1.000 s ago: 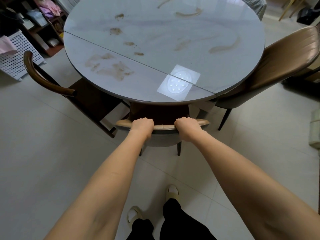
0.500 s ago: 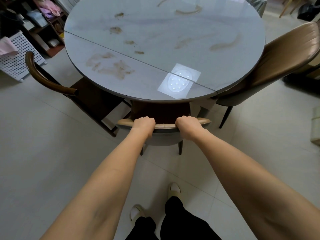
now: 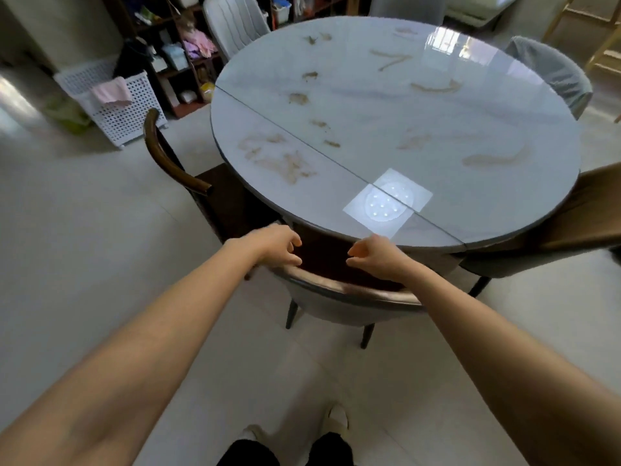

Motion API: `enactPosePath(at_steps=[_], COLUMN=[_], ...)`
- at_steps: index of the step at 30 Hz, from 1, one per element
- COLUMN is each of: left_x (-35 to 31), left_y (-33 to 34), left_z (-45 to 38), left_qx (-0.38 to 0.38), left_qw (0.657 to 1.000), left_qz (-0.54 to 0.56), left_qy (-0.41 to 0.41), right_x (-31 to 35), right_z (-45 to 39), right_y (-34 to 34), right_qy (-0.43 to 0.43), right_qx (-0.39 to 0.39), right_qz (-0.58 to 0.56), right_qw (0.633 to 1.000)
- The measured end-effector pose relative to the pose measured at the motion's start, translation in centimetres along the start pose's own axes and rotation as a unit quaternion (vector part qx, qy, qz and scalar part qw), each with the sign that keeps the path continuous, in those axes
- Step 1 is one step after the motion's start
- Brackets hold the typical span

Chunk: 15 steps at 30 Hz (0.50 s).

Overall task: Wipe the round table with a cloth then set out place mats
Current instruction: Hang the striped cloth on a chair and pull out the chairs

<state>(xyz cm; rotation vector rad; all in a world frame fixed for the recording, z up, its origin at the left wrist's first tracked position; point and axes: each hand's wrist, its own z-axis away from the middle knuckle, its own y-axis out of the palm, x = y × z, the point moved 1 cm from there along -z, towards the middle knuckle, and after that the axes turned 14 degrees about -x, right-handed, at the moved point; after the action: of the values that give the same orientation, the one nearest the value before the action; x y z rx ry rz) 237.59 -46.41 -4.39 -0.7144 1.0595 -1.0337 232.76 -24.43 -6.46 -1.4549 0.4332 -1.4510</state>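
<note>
I am seeing soft, even daylight filling the room, and a ceiling lamp is reflecting as a bright square patch (image 3: 387, 202) on the glossy round table (image 3: 487, 129). A window glare (image 3: 447, 40) is washing out the far rim. The wide lens is bending the edges, and the left side is smearing, perhaps from head motion. Both forearms are throwing only faint shadows on the pale floor (image 3: 84, 230).

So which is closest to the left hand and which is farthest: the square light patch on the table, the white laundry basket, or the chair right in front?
From the left hand, in the head view:
1. Chair in front: its backrest lies just under the hand.
2. Square light patch: to the right, on the near edge of the round table.
3. White laundry basket: far off on the left, on the floor.
</note>
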Motion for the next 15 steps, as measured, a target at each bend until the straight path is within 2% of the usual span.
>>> enactPosePath(at_steps=[4, 10, 15], left_x=[5.5, 13.9, 23.5], left_y=[-4.1, -7.7, -11.7], left_z=[1.1, 1.8, 1.9], left_qx=[-0.094, -0.15, -0.159], left_qw=[0.991, 0.983, 0.98], left_qz=[-0.085, -0.087, -0.107], left_qy=[-0.048, -0.06, -0.045], right_x=[5.3, 14.0, 22.9], right_z=[-3.1, -7.4, -13.1], right_y=[1.5, 5.2, 10.0], right_qy=[-0.037, -0.091, -0.075], right_qx=[-0.036, -0.035, -0.016], right_qz=[0.052, 0.101, 0.112], right_qw=[0.997, 0.99, 0.991])
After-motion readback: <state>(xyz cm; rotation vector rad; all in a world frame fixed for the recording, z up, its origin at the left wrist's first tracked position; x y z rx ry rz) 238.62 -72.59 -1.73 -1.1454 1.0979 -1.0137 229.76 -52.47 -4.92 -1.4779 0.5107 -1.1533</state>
